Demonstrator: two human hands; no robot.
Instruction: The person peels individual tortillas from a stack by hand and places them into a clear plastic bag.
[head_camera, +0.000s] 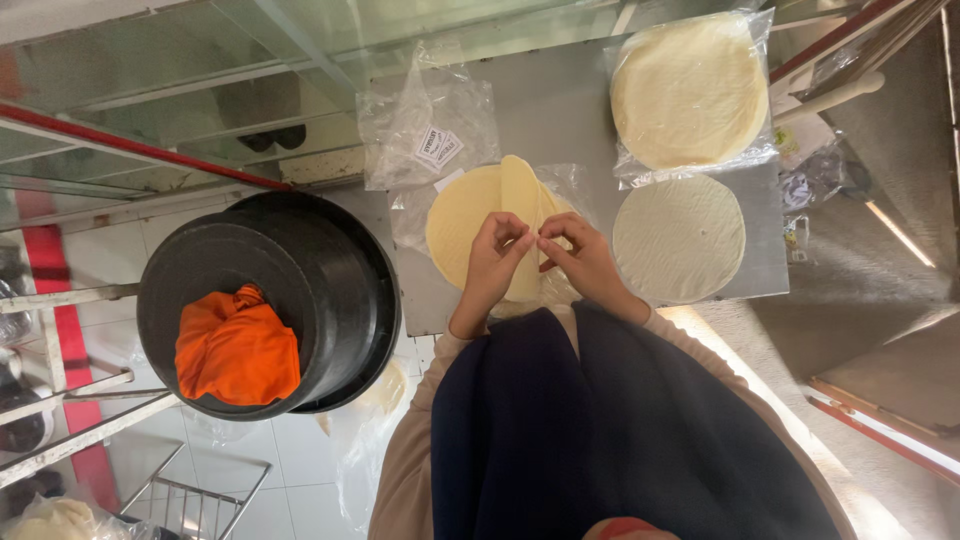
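Note:
My left hand (492, 265) and my right hand (583, 262) meet over a stack of pale yellow round dough sheets (462, 222) lying on clear plastic on the steel table (560, 110). Both hands pinch the edge of the top sheet (520, 190), which is lifted and folded upward between them. A whiter round sheet stack (679, 238) lies just right of my right hand. A larger round stack wrapped in plastic (690, 90) sits beyond it at the far right.
A big black round tub (330, 270) holding an orange cloth (236, 348) stands left of the table. An empty clear plastic bag with a label (428, 135) lies at the table's back. A metal rack (200, 500) is on the tiled floor lower left.

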